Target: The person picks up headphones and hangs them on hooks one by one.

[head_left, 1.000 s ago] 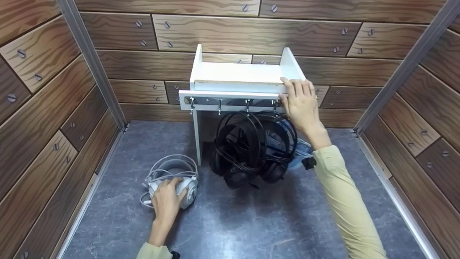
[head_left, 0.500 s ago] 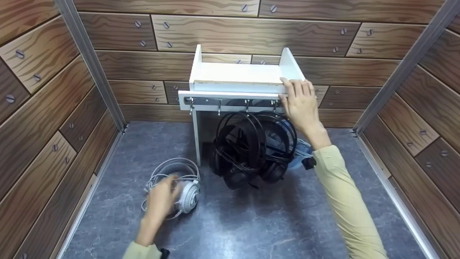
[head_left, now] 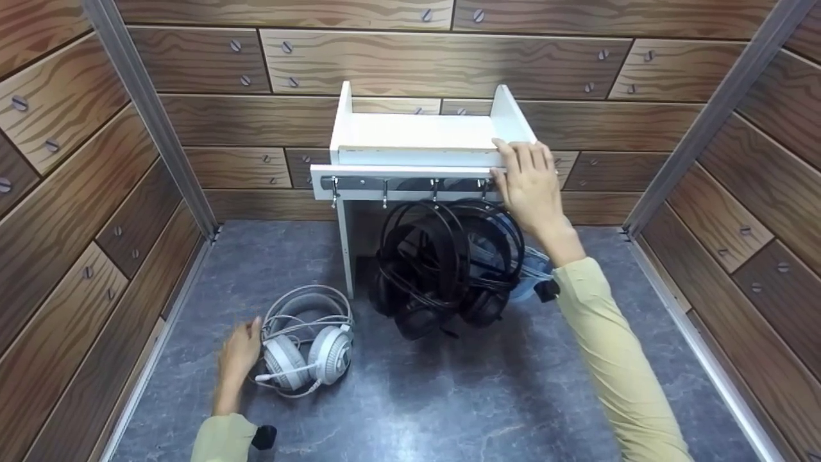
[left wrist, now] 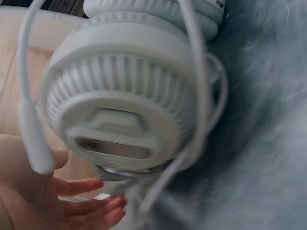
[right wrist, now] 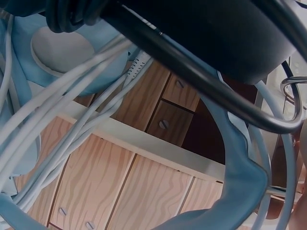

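Note:
White headphones (head_left: 330, 355) with a boom microphone (left wrist: 33, 139) lie on the grey floor, ear cups toward me. My left hand (head_left: 238, 353) is at their left side, fingertips right by the headband. In the left wrist view its fingers extend loosely below the ribbed ear cup (left wrist: 120, 110). My right hand (head_left: 529, 189) grips the front right corner of a white shelf (head_left: 417, 131), fingers over the top and thumb at the hook rail (head_left: 410, 194). Black headphones (head_left: 417, 317) hang from hooks there, and blue headphones (right wrist: 240, 191) with pale cables hang behind them at the right.
A metal hook (head_left: 334, 191) at the rail's left end holds nothing, and another bare one hangs beside it. The shelf stands close to the wood-print back wall (head_left: 436, 64). Similar walls with metal edge strips (head_left: 699, 359) enclose the floor at both sides.
My left hand has let go of the white headphones' ear cups and moved left to their outer side. The headphones shifted slightly toward me. My right hand stays on the shelf.

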The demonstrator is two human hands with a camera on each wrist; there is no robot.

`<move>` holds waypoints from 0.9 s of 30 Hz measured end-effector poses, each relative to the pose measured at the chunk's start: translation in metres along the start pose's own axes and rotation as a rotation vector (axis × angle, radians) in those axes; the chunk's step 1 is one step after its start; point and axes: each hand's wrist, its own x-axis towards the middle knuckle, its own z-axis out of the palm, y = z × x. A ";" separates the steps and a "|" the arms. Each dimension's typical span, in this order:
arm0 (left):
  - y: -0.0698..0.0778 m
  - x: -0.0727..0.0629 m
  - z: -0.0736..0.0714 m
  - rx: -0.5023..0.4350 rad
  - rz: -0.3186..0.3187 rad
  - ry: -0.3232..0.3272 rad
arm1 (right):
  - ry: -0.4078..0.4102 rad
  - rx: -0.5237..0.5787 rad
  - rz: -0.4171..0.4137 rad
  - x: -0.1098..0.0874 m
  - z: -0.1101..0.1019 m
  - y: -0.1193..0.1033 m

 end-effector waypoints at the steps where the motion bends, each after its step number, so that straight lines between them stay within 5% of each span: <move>1: -0.004 0.001 0.001 -0.013 -0.018 -0.035 | 0.003 -0.002 -0.002 0.000 0.000 0.000; 10: -0.016 0.006 0.008 -0.206 -0.156 -0.157 | 0.040 -0.013 -0.015 0.001 0.001 0.000; 16: -0.017 -0.002 0.005 -0.420 -0.272 -0.229 | 0.030 -0.010 -0.011 -0.001 0.002 -0.002; 22: -0.007 -0.004 0.002 -0.551 -0.295 -0.252 | 0.023 -0.005 0.001 0.000 0.001 -0.002; 27: -0.001 -0.002 0.009 -0.607 -0.321 -0.200 | 0.014 0.001 0.005 0.000 0.001 -0.002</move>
